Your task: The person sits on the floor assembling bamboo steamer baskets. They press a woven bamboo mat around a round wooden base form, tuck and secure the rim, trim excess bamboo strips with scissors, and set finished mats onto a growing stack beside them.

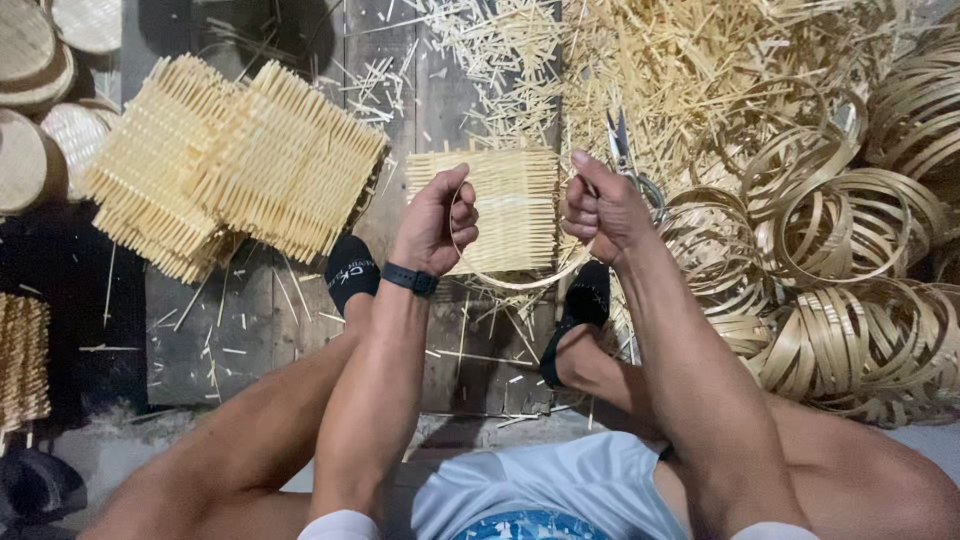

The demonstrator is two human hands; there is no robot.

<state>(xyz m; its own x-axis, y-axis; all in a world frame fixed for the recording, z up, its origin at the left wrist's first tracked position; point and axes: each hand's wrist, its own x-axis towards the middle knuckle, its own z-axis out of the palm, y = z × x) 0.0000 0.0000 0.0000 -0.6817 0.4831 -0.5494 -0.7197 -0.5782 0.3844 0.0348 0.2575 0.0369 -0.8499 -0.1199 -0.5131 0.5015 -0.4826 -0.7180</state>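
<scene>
Left hand [437, 218] fisted, fingers curled tight around one side of a thin bamboo hoop [520, 283]. Right hand [597, 208] likewise closed, fingers pinched on the hoop's other side. Hoop hanging as a pale loop between both fists, its lower arc sagging toward the body, across the near edge of the woven mat.

Woven bamboo mat [510, 205] as landmark: square, pale, flat on the dark plank floor [250, 340], partly hidden behind both hands. Black wristband [409, 279] on the left wrist, just nearer the body than the mat's left corner. Black-socked left foot [351, 272] left of the mat, close beside it; black-socked right foot [578, 315] at the mat's near right corner, hoop's lower arc just above it.

Scissors [625, 160] right of the mat, just beyond the right hand, blades pointing away from the body, handles partly hidden by the thumb. Stack of similar woven mats [235, 165] well left of the mat, fanned and tilted. Round woven lids [40, 90] farther left still, at the frame edge. Heap of loose bamboo splints [690, 70] beyond and right of the mat. Pile of coiled bamboo rings [850, 260] well right of the mat, overlapping one another. Scattered short offcuts on the planks around the mat.
</scene>
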